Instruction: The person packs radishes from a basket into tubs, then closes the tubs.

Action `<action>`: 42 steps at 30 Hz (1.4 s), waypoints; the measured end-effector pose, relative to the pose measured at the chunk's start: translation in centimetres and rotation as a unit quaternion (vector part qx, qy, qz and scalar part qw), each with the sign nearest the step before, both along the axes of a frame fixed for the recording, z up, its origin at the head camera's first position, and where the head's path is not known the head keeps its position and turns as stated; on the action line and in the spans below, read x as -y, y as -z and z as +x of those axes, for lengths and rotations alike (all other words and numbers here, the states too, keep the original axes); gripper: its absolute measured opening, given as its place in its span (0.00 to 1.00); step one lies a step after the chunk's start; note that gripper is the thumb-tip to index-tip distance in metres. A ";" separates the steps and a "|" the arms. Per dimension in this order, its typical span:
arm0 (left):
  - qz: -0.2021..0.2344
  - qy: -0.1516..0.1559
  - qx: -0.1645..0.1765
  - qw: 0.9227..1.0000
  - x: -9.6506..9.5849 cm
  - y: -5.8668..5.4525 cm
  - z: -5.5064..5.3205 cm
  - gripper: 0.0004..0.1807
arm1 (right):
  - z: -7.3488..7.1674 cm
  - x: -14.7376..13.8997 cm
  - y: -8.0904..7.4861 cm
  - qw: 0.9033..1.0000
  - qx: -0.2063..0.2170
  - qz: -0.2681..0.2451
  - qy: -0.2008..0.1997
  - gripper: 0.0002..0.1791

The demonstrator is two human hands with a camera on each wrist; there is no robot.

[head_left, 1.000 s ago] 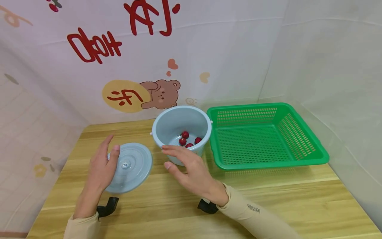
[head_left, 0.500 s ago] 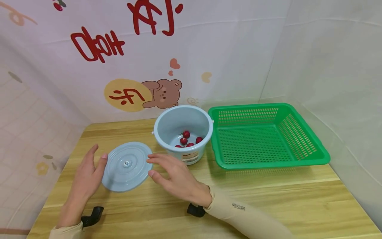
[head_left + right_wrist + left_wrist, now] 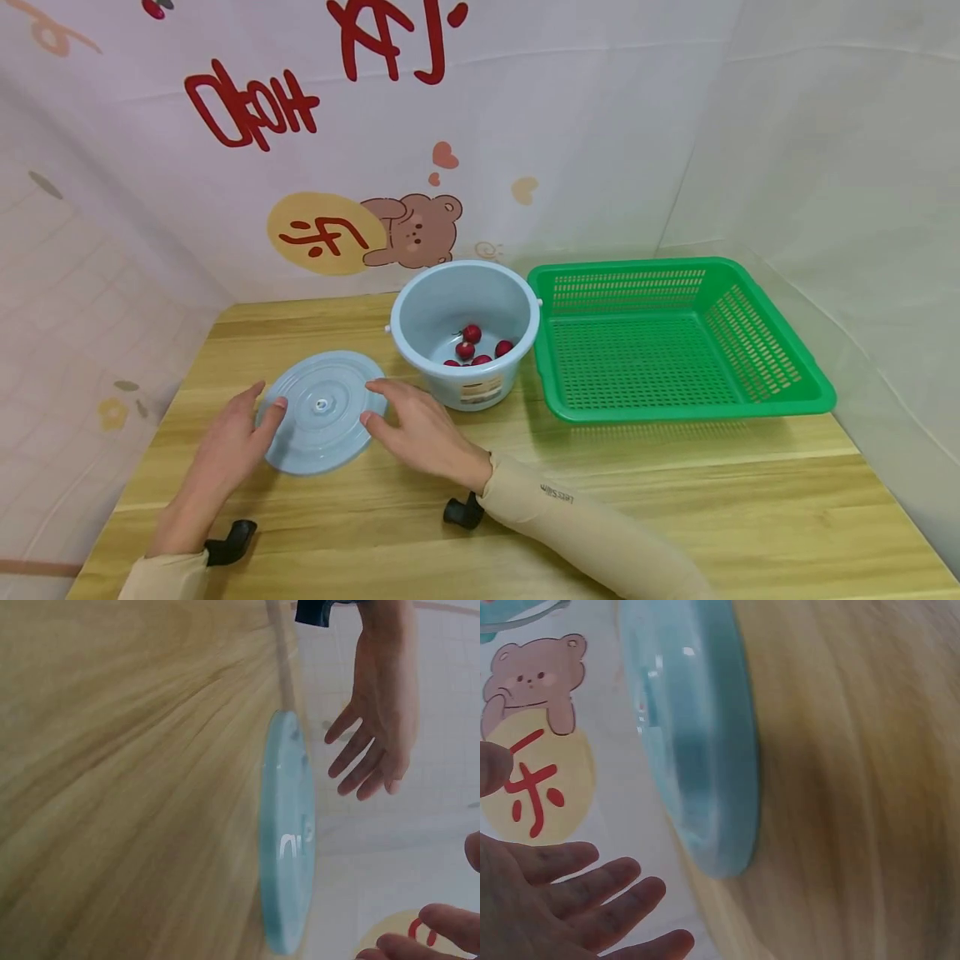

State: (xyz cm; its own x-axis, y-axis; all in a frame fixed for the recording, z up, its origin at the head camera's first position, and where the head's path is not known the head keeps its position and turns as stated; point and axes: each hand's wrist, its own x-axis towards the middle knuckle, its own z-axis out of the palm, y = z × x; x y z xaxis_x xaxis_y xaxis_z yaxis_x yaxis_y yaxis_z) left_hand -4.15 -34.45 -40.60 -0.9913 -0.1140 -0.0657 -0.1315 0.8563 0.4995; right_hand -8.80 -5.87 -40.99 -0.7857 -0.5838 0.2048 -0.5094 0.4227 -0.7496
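Note:
A round light-blue lid with a small knob lies flat on the wooden table. My left hand hovers at its left edge, fingers extended and thumb spread. From the other side my right hand reaches the lid's right edge, its thumb and fingers parted. In the left wrist view a gap shows between the left hand and the lid. The right wrist view likewise shows the right hand's fingers apart from the lid. Neither hand holds anything.
Behind the lid, a light-blue bucket holds several small round red things, seemingly radishes. To its right stands a green slotted basket. White printed cloth hangs along the table's back and sides.
My right hand has moved left, from in front of the bucket to the lid's right edge. The left hand shifted left off the lid, then slightly back toward its edge. The lid stays put.

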 end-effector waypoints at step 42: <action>0.111 -0.021 0.143 0.983 3.3 0.1 -1.4 0.42 | -2.7 3.0 2.8 0.980 0.187 -0.031 0.057 0.26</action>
